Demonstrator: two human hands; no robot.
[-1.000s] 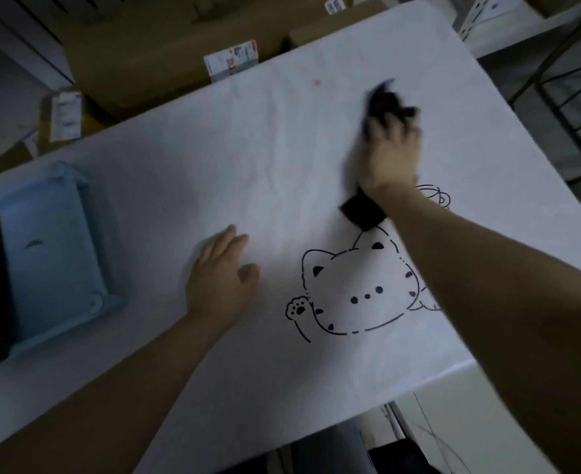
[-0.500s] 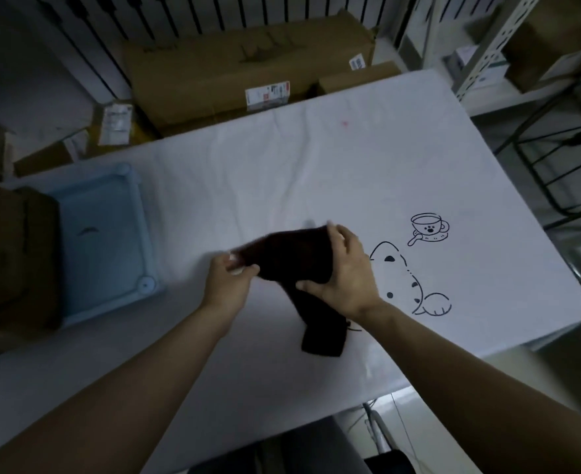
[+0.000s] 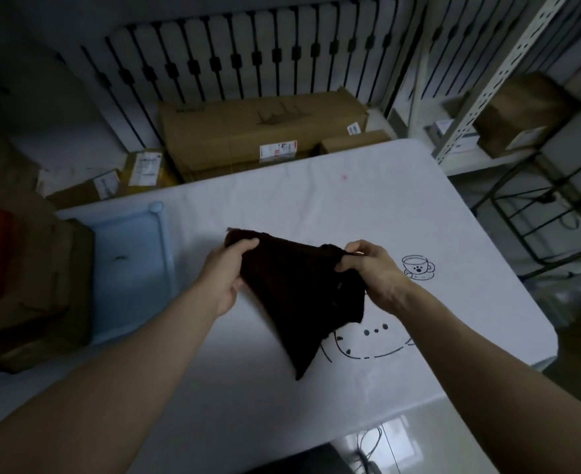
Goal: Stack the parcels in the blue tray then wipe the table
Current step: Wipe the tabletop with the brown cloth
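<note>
A dark cloth (image 3: 295,295) hangs above the white table (image 3: 333,200), stretched between my two hands. My left hand (image 3: 225,275) pinches its left top corner and my right hand (image 3: 374,275) grips its right top edge. The cloth's lower point droops toward the table over a cat drawing. The blue tray (image 3: 160,248) lies at the table's left end. Brown cardboard parcels (image 3: 42,285) cover the tray's left part; how they are stacked is too dark to tell.
A large cardboard box (image 3: 258,135) and smaller labelled boxes (image 3: 142,169) stand on the floor beyond the table's far edge. A metal shelf (image 3: 497,73) with boxes rises at the right. A dark wire rack (image 3: 549,213) stands beside the table's right edge.
My right hand stopped wiping at the far right and brought the cloth toward the middle. My left hand left the table and took the cloth's other corner. The cloth now hangs lifted and spread.
</note>
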